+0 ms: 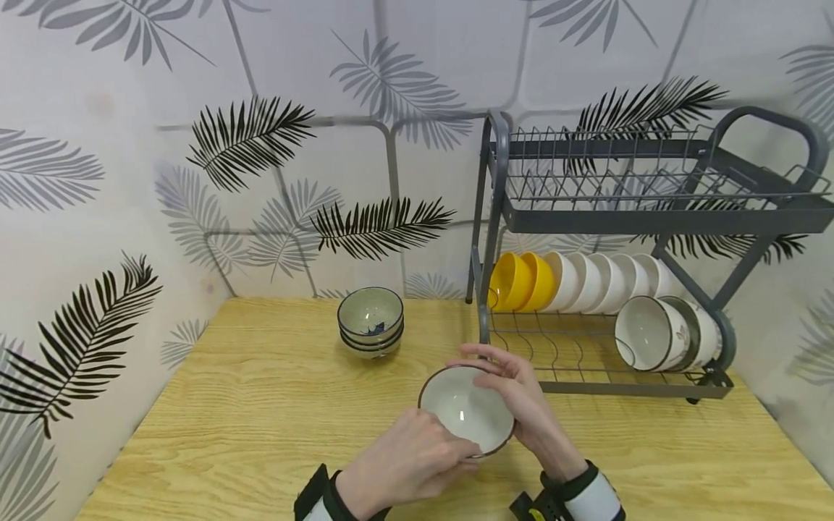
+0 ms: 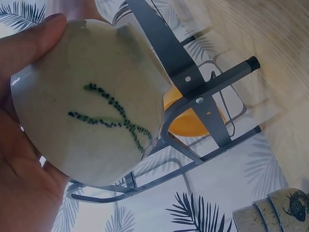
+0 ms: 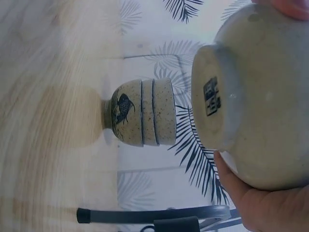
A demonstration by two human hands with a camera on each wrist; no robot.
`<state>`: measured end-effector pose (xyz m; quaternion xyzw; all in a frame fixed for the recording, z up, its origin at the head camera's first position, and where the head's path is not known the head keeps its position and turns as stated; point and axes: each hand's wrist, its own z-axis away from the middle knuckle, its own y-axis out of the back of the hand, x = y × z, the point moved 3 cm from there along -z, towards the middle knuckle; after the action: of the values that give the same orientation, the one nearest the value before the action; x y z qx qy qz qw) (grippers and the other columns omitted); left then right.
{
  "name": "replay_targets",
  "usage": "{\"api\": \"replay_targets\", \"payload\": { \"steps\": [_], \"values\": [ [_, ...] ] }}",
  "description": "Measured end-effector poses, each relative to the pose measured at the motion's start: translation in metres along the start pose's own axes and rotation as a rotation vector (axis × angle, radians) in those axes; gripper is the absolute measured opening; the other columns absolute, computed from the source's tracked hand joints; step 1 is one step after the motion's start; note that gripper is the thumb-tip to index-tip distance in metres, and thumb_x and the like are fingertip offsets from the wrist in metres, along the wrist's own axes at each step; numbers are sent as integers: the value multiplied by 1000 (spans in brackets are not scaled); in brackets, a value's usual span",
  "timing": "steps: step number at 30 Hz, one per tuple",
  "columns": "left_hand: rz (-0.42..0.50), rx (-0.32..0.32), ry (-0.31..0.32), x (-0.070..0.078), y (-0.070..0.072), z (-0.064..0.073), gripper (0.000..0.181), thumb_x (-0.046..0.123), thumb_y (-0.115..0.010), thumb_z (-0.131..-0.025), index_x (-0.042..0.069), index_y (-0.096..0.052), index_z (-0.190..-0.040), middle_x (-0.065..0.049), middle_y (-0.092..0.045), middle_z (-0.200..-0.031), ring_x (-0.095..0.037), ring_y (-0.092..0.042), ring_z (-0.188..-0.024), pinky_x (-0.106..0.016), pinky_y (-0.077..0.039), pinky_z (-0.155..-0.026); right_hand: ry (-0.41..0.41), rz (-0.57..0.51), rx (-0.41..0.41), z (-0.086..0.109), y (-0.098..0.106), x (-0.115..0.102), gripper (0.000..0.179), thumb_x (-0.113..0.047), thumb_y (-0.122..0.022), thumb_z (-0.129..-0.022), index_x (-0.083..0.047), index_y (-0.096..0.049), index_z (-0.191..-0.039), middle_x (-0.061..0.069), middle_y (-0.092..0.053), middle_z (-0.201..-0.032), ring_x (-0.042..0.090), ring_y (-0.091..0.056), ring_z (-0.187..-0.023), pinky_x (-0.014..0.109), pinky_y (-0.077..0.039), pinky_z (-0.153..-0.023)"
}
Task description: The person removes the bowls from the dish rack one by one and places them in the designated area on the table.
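Both hands hold one pale bowl (image 1: 456, 405) with a dark rim, its inside facing the head camera, above the wooden table. My left hand (image 1: 410, 463) grips its near rim. On the far right side my right hand (image 1: 524, 401) holds it, with the thumb over the rim and fingers along the outside. The left wrist view shows a dotted green sprig on the outer wall of the bowl (image 2: 91, 145). A dark square mark sits on the foot of the bowl (image 3: 270, 106) in the right wrist view.
Three nested speckled bowls (image 1: 370, 318) stand at the back of the table (image 1: 260, 405). A dark two-tier dish rack (image 1: 651, 221) stands at right. Its lower tier holds two yellow bowls (image 1: 508, 282), several white bowls (image 1: 609, 282) and two larger patterned bowls (image 1: 645, 333).
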<state>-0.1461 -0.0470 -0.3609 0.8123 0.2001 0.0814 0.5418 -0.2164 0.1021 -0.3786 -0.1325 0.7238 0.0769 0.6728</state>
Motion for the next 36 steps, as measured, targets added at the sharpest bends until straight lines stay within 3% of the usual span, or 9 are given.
{"api": "replay_targets", "payload": {
  "steps": [5,11,15,21,27,31,36],
  "values": [
    [-45,26,8,-3,3,-3,11,32,-71,-84,20,-73,-84,12,-64,-62,-4,-59,-57,-19,-50,-47,64,9,-7,1,1,-4,34,-1,-51,-94,4,-54,-128,23,-63,-120,28,-59,-110,33,-55,-82],
    [-102,38,49,-14,8,-2,15,33,-74,-80,19,-70,-81,7,-70,-71,-16,-67,-70,-35,-57,-52,150,-30,4,4,5,-11,37,-14,-46,-101,7,-51,-131,23,-55,-130,26,-53,-119,37,-47,-94],
    [-127,48,67,-24,13,1,15,33,-73,-81,18,-69,-81,5,-68,-64,-15,-66,-62,-35,-56,-47,163,-38,7,5,8,-14,40,-17,-45,-101,8,-49,-132,21,-54,-134,26,-51,-121,43,-44,-95],
    [-162,84,98,-39,18,5,16,33,-74,-80,17,-70,-81,4,-66,-57,-14,-64,-54,-35,-53,-41,162,-56,-8,6,10,-15,41,-17,-45,-102,9,-47,-133,19,-53,-135,26,-53,-120,34,-48,-95],
    [-211,98,157,-57,25,11,17,33,-74,-80,16,-69,-79,4,-62,-53,-13,-58,-47,-35,-51,-38,180,-96,-40,4,10,-14,42,-14,-43,-103,14,-42,-134,19,-54,-133,32,-51,-121,41,-48,-99],
    [-250,152,217,-68,31,15,17,31,-75,-79,16,-68,-76,5,-57,-50,-11,-47,-40,-32,-45,-33,178,-111,-49,4,11,-14,40,-13,-42,-103,12,-43,-134,22,-52,-134,35,-49,-122,40,-48,-99],
    [-285,225,274,-82,36,24,18,27,-76,-78,14,-64,-75,5,-55,-48,-15,-48,-39,-34,-44,-32,155,-119,-45,4,11,-12,35,-12,-42,-103,6,-47,-133,27,-46,-138,36,-47,-124,42,-46,-101]
  ]
}}
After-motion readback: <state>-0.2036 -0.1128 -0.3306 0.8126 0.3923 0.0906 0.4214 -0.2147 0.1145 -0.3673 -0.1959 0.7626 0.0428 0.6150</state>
